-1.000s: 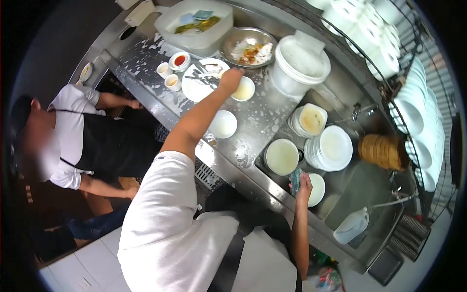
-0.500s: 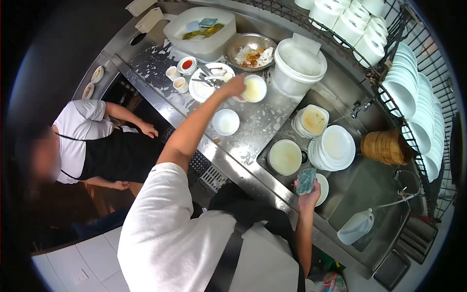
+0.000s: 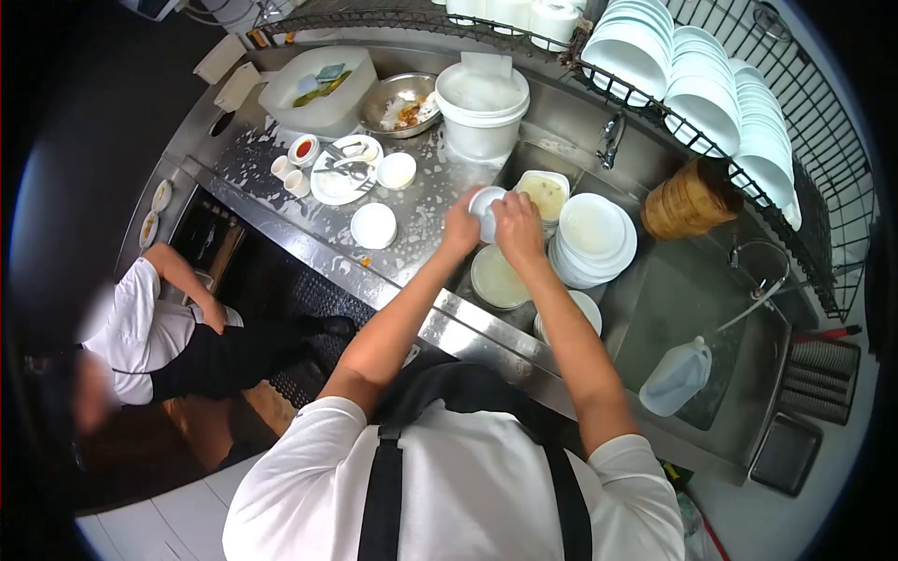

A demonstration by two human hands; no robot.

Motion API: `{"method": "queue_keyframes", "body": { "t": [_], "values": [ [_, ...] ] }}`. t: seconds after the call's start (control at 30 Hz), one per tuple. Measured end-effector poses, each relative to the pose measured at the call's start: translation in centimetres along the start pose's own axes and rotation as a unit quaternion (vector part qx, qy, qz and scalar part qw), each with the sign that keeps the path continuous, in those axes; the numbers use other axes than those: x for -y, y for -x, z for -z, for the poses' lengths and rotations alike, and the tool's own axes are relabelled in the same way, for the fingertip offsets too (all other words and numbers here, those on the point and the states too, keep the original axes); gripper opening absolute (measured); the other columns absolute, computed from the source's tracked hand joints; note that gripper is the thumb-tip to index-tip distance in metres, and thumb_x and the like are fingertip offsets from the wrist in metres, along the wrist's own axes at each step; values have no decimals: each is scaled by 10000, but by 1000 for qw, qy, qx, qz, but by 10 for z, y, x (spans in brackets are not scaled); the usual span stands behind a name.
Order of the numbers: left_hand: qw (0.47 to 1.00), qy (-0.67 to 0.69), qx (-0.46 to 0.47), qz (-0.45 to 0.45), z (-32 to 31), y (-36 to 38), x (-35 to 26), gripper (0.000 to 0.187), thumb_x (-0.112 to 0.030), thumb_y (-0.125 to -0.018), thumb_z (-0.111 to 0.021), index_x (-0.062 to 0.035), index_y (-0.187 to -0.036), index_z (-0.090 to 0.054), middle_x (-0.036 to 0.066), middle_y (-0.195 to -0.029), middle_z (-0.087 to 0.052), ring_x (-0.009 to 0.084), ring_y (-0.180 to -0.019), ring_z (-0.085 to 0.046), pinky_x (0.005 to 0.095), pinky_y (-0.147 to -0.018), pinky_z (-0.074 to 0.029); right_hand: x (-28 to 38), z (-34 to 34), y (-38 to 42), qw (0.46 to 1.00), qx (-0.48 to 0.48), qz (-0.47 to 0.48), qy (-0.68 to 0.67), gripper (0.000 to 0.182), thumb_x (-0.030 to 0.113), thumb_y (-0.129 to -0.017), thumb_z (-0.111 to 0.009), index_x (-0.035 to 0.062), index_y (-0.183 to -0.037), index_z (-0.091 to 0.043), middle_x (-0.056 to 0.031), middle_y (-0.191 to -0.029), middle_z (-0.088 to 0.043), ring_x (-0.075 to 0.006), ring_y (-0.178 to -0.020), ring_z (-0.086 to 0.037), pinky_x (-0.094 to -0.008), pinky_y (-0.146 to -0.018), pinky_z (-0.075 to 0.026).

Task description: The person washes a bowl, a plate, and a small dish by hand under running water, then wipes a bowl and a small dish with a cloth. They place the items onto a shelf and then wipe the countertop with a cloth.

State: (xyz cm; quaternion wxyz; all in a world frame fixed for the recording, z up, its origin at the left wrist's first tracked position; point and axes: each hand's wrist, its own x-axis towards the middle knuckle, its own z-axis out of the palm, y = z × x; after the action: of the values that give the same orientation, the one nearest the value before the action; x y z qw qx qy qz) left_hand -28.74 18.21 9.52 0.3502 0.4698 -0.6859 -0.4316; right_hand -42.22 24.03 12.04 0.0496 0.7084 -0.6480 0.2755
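My left hand (image 3: 460,226) grips a small white bowl (image 3: 484,211) by its side, above the edge of the left sink. Against the same bowl is my right hand (image 3: 517,227), fingers bent over its rim; whatever lies under them is hidden. Just below the hands a round container with cloudy liquid (image 3: 499,278) stands in the sink. Beside it are a stack of squarish dishes (image 3: 543,194) and a stack of white plates (image 3: 593,227). On the steel counter sit a white bowl (image 3: 374,225) and another bowl (image 3: 397,171), next to a plate with cutlery (image 3: 346,188).
A white bucket (image 3: 482,122), a metal bowl of food scraps (image 3: 399,105) and a plastic tub (image 3: 318,92) line the back. Right are bamboo steamers (image 3: 690,198), a plastic jug (image 3: 676,377) and a dish rack (image 3: 823,103). Another person (image 3: 178,327) stands left.
My left hand has come from the counter bowls toward the sink and now holds a small bowl. My right hand has moved up to it; the green sponge it held is out of sight.
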Motion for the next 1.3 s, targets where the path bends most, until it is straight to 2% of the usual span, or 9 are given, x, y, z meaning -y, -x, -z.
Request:
{"method": "queue_keyframes", "body": {
  "t": [0.17,0.3,0.43,0.57,0.73,0.97,1.1,1.23,1.3],
  "values": [
    [961,234,24,143,-26,19,-1,527,36,-866,-436,-98,-1374,-481,136,-1204,-608,314,-1029,-650,442,-669,-631,-10,-30,5,970,-75,0,-231,151,37,-689,-670,49,-836,-699,-119,-856,-646,-338,-849,-612,-432,-687,-523],
    [938,268,84,204,1,41,-13,416,-121,-970,-421,-91,-1383,-463,141,-1296,-552,300,-1083,-626,455,-694,-634,-12,11,3,970,191,148,28,160,-2,-725,-635,12,-858,-722,-160,-938,-686,-353,-888,-654,-439,-744,-536],
    [921,329,-13,209,-22,50,-46,390,-321,-1032,-396,-111,-1348,-485,142,-1242,-572,273,-1024,-642,423,-681,-615,4,9,7,972,-33,34,-231,99,43,-768,-614,-1,-815,-689,-180,-971,-685,-373,-894,-654,-455,-749,-522],
    [883,399,-111,221,-26,24,6,354,-245,-1005,-416,-43,-1263,-550,152,-1114,-633,253,-930,-658,382,-646,-584,15,27,6,953,221,-18,-207,159,166,-756,-629,34,-819,-692,-226,-929,-665,-414,-859,-642,-503,-761,-498],
    [934,228,-163,221,-16,39,-13,305,-44,-898,-532,72,-1164,-625,188,-1007,-679,293,-847,-703,435,-603,-603,6,92,16,939,147,311,-23,165,209,-735,-681,59,-790,-721,-96,-884,-647,-282,-942,-579,-402,-802,-490],
    [955,226,52,184,16,63,-44,315,-154,-832,-743,41,-1070,-674,125,-952,-701,187,-793,-673,368,-603,-545,-6,96,21,954,-72,117,-267,196,82,-837,-605,36,-1004,-698,-144,-1088,-635,-333,-999,-603,-376,-882,-488],
    [932,315,106,147,-9,65,-60,298,-171,-833,-746,13,-1060,-688,98,-946,-699,179,-781,-675,353,-656,-547,-11,30,4,668,-32,-202,-716,240,115,-920,-552,-12,-1102,-645,-137,-1084,-676,-269,-988,-645,-347,-851,-504],
    [944,259,66,194,-27,38,-32,420,-273,-897,-698,-15,-1220,-626,90,-1088,-690,174,-928,-662,314,-801,-531,-14,1,-3,378,126,-182,-899,328,234,-933,-519,-4,-1132,-625,-139,-1111,-670,-275,-1020,-652,-381,-898,-526],
    [922,345,-97,146,-38,26,-29,424,-238,-914,-673,11,-1248,-595,94,-1095,-690,183,-960,-653,326,-845,-522,19,-8,1,380,-5,-334,-862,398,304,-947,-480,33,-1209,-606,-150,-1183,-648,-309,-1081,-631,-456,-962,-506]
  ]
}}
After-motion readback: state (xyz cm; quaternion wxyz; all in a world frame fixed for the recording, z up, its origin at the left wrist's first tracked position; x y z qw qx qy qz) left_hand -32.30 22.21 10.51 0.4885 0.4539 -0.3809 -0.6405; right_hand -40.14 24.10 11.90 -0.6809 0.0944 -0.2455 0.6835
